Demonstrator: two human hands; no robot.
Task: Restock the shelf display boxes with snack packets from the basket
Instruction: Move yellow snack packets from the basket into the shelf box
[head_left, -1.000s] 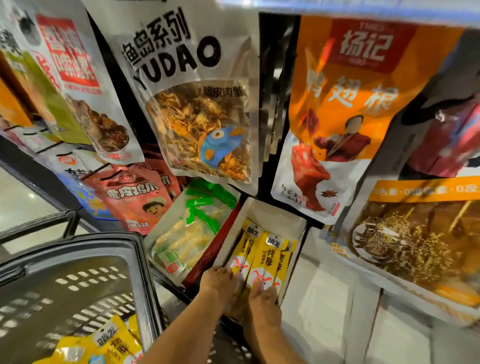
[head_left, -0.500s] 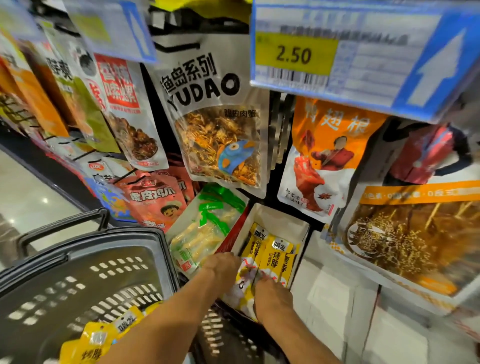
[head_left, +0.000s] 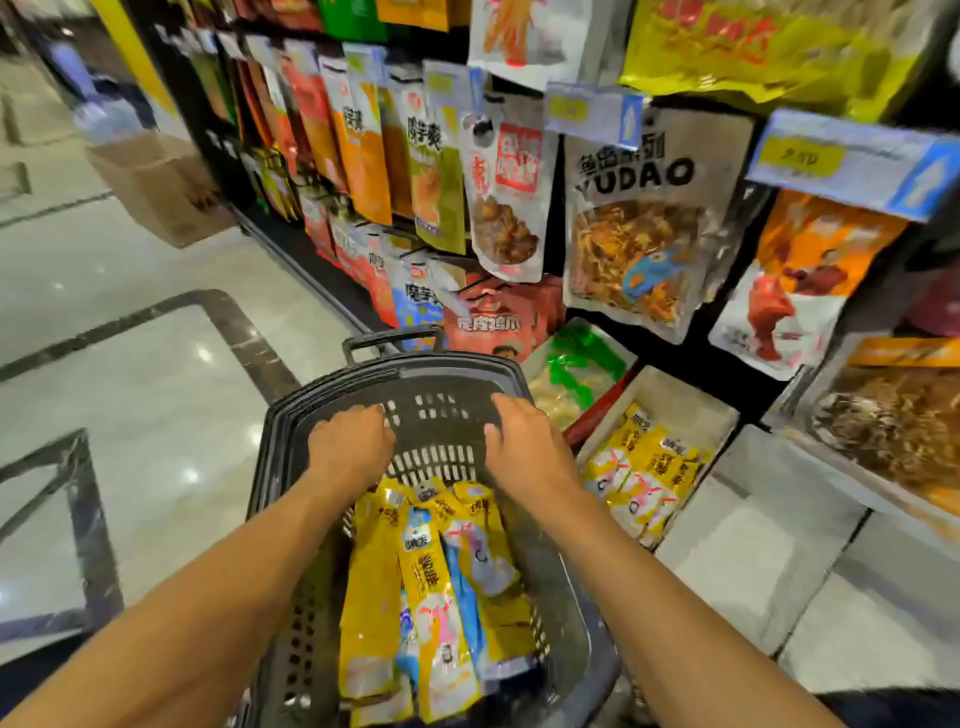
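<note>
A dark plastic basket (head_left: 457, 371) sits low in front of me with several long yellow and blue snack packets (head_left: 431, 597) lying in it. My left hand (head_left: 350, 449) and my right hand (head_left: 522, 447) hover inside the basket above the far ends of the packets, fingers curled downward, nothing gripped that I can see. To the right, on the bottom shelf, a white display box (head_left: 719, 421) holds several of the same yellow packets (head_left: 641, 480) in its front half.
Hanging snack bags fill the racks above the box, a YUDAO bag (head_left: 644, 228) among them. A box of green-wrapped snacks (head_left: 576, 374) sits left of the display box. White boxes (head_left: 743, 545) lie to the right. A cardboard carton (head_left: 156, 182) stands on the aisle floor.
Both hands have left the yellow packets in the display box and moved left into the basket. The view has pulled back and turned toward the aisle.
</note>
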